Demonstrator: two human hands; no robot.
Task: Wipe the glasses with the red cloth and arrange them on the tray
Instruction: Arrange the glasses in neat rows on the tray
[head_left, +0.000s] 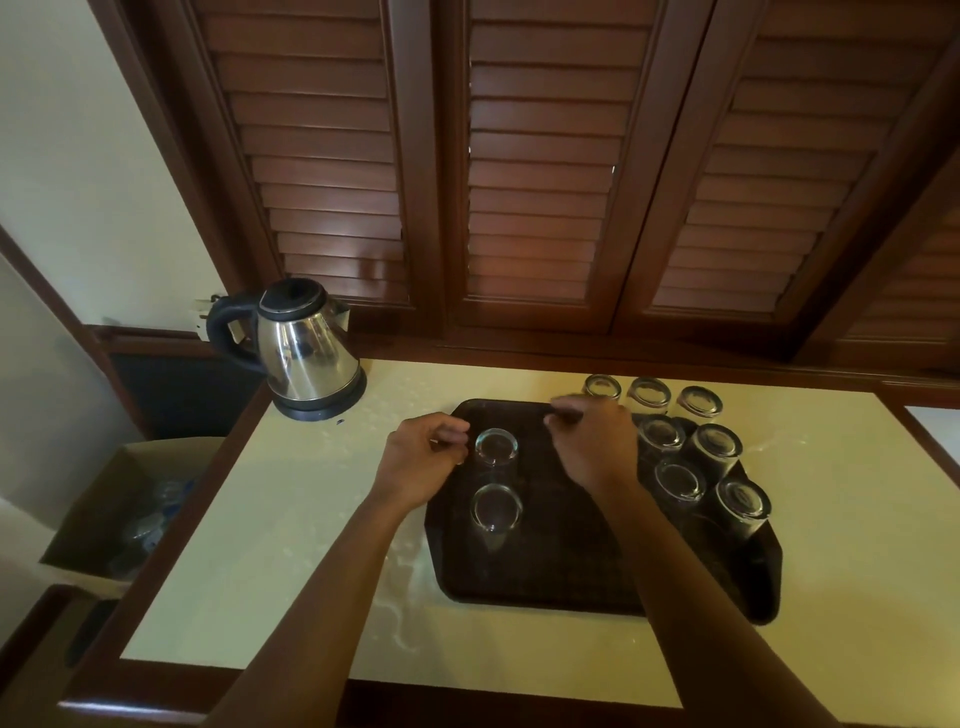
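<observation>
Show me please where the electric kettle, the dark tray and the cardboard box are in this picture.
electric kettle (306, 358): head view, on its shiny steel body.
dark tray (566, 571): head view, on the bare near part of its floor.
cardboard box (91, 514): head view, on its outer side wall.

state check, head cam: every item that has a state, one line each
Left hand: fingers curled beside the far-left glass, holding nothing visible.
Right hand: blurred over the tray's far edge, grip unclear.
Tray: flat on the counter, six glasses on it.
Two left glasses: on the tray, separate.
Four right glasses: inverted, clustered.
Three rear glasses: off the tray.
Kettle: lid closed, on base.
</observation>
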